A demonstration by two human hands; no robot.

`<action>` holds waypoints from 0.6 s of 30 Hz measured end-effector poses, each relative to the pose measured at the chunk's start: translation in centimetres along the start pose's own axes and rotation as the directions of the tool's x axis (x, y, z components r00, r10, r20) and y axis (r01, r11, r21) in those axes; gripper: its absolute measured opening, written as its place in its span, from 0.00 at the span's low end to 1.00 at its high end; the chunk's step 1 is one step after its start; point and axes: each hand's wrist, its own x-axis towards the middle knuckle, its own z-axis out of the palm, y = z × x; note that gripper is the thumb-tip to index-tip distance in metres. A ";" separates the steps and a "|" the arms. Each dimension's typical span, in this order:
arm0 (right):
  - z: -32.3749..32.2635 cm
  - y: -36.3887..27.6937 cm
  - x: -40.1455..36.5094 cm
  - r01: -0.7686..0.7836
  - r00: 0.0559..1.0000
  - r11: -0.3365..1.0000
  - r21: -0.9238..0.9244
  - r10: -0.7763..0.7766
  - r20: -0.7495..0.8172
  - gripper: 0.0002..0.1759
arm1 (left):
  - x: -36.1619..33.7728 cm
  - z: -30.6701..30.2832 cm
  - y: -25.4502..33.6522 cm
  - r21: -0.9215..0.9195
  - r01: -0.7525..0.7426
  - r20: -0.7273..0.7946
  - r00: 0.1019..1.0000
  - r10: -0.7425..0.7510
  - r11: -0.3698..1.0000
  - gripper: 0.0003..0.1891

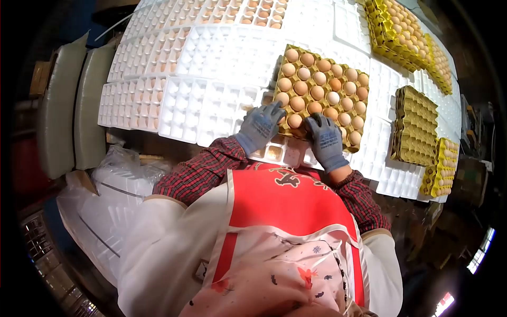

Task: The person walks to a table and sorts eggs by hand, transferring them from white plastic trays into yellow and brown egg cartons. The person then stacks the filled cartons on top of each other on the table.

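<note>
Well, eggs fill some white trays at left; others have bare cups. My left hand and right hand touch the egg carton, upper middle; I can't tell their grip.

The left glove, right glove and red apron carry printing too unclear to read.
</note>
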 end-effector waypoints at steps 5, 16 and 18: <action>-0.5 2.6 -0.4 -0.117 0.972 0.813 0.571 0.212 -0.103 0.22 | 0.6 -2.1 -1.0 -0.392 0.072 -0.022 0.996 -0.088 0.917 0.25; -1.2 5.9 5.5 -0.162 0.987 0.846 0.509 0.151 0.063 0.27 | 4.6 -1.1 4.2 0.130 -0.037 0.209 0.978 0.009 0.991 0.21; -4.3 7.8 4.9 -0.246 0.935 0.298 0.922 0.322 0.146 0.28 | 2.4 -3.6 -0.9 -0.919 0.092 0.025 0.984 -0.178 0.384 0.28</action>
